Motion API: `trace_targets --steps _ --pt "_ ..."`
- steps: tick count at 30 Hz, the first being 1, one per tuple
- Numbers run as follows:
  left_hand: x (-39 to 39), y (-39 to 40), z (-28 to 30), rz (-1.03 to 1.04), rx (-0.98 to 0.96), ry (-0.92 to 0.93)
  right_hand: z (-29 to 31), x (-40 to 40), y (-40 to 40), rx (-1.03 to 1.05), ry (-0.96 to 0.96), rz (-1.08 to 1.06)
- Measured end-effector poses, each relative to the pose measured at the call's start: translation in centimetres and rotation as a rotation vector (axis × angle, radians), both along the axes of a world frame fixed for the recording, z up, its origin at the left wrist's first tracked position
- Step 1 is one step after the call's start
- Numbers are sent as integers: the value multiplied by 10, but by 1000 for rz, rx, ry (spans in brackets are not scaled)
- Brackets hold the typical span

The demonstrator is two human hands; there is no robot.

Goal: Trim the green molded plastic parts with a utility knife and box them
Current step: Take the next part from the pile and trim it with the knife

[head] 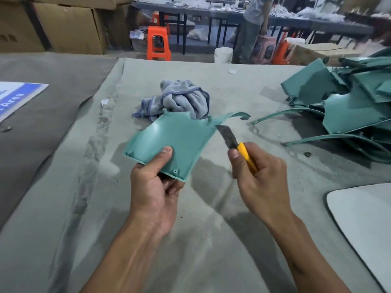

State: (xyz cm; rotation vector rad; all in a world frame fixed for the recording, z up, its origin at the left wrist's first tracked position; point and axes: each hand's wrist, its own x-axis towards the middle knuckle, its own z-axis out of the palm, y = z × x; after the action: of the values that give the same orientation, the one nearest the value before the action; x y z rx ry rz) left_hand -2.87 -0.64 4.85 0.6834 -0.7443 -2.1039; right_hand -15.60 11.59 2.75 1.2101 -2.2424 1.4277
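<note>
My left hand (155, 187) grips the near edge of a green molded plastic part (179, 137), thumb on top, holding it above the table. A thin curved green strip (234, 115) curls off the part's far right corner. My right hand (257, 176) holds a yellow utility knife (243, 151). Its extended blade (225, 134) touches the part's right edge, just below the strip. A heap of more green parts (355, 102) lies at the right of the table, with long thin green runners (330, 137) sticking out toward me.
A crumpled blue-grey towel (182, 98) lies just behind the held part. Grey cloth (105, 208) covers the table. A white panel (364, 212) sits at the near right edge, a blue-and-white sign (17, 98) at far left. Cardboard boxes, orange stools and a standing person are behind.
</note>
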Motion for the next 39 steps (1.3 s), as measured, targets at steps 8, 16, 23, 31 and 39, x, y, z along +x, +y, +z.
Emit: trace_targets --steps 8,16,23,31,39 --pt "1 4 -1 9 -60 -16 -8 8 -2 -73 128 219" --pt "5 -4 1 42 -11 12 -9 -35 10 -102 -297 -265" --pt "4 -6 -5 -32 -125 6 13 2 -4 -418 -920 277" --pt "1 15 -6 -319 -152 36 14 25 -14 -681 -885 100" --pt "-7 20 -7 -196 70 22 11 19 -11 -392 -700 210"
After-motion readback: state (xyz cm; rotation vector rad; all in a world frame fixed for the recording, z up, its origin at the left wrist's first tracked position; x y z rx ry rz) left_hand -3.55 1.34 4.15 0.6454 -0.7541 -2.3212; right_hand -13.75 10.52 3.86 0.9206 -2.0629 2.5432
